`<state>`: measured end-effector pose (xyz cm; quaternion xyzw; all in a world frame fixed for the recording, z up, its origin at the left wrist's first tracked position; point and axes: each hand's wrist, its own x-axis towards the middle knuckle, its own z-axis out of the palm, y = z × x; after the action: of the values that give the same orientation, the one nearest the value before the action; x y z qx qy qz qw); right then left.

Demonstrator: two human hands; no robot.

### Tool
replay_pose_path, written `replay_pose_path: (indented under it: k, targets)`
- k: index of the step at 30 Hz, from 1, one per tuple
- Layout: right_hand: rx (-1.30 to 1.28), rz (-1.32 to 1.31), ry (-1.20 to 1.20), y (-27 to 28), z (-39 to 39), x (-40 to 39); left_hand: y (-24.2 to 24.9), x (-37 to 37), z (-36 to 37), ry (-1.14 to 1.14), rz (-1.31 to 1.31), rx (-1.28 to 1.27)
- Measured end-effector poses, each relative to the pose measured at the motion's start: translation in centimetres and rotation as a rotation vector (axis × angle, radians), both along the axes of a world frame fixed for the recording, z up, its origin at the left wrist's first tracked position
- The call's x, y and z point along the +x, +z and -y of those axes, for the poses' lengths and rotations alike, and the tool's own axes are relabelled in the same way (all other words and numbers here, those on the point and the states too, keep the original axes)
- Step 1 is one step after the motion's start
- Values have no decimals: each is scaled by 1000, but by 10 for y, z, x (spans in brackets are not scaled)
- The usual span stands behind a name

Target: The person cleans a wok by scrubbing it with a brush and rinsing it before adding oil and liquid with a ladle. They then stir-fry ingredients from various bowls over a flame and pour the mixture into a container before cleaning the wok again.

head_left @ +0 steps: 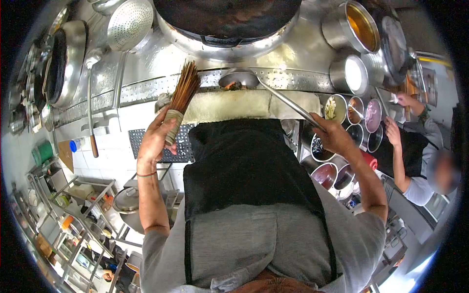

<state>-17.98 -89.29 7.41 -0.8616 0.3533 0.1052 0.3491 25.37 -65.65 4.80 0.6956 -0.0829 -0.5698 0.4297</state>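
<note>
My left hand (159, 133) is wrapped round the bound base of a bamboo brush (186, 88), whose bristles point up and away from me. On the right, my right hand (333, 132) grips the end of a long metal ladle (239, 77). The ladle's bowl rests at the perforated metal strip, beside some food scraps. Beyond both tools sits a large dark wok (227, 19) on the steel stove. A folded pale cloth (229, 106) lies along the stove's front edge, between my hands.
A perforated skimmer (130, 24) lies at the upper left. Pots of orange liquid (362, 28) and white contents (355, 74) stand at the upper right. Several ingredient containers (335, 108) sit beside my right hand. A co-worker (415, 151) is at the far right. Shelving (83, 210) stands lower left.
</note>
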Motion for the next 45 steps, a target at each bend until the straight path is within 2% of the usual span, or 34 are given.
replay_pose_path:
  k: [2, 4, 6, 9, 11, 12, 15, 20, 23, 24, 27, 28, 35, 39, 41, 42, 45]
  targets:
    - [207, -22, -60, -1, 16, -3, 3, -2, 1, 29, -14, -4]
    - [458, -232, -220, 8, 32, 5, 7, -7, 1, 78, -27, -33]
    - [571, -185, -304, 2, 34, 10, 6, -11, -1, 132, -54, -60]
    - [229, 118, 13, -62, 38, -10, 0, -16, -8, 197, -105, -69]
    - [176, -21, 62, -37, 44, 34, -2, -20, -10, 219, -119, -55]
    - [20, -73, 127, -35, 47, 41, -1, -22, -9, 231, -107, -27]
    - [56, -246, 152, -16, 68, 59, -1, -25, -10, 235, -125, -21]
    - [-102, -206, 284, -17, 112, 34, 3, -26, -6, 222, -131, -23]
    - [-36, -144, 230, -9, 125, 19, 2, -25, -8, 236, -135, -56]
    - [7, -239, 182, -3, 124, 16, 5, -25, -7, 251, -125, -57]
    - [86, -215, 106, -22, 127, -27, 9, -21, -9, 284, -121, -92]
    - [157, -325, 20, -19, 123, -28, 10, -18, -9, 292, -129, -102]
    - [1009, -284, -606, -2, 129, -45, 8, -6, -5, 202, -65, -75]
    - [1155, -155, -785, -15, 99, -83, 5, -1, -6, 162, -69, -75]
    - [1224, 1, -899, -4, 71, -84, -1, 4, -10, 217, -134, -93]
    - [1236, 66, -1035, -8, 59, -95, -1, 4, -9, 222, -134, -89]
    - [1311, 340, -1052, 15, 34, -86, -5, 7, -8, 224, -143, -91]
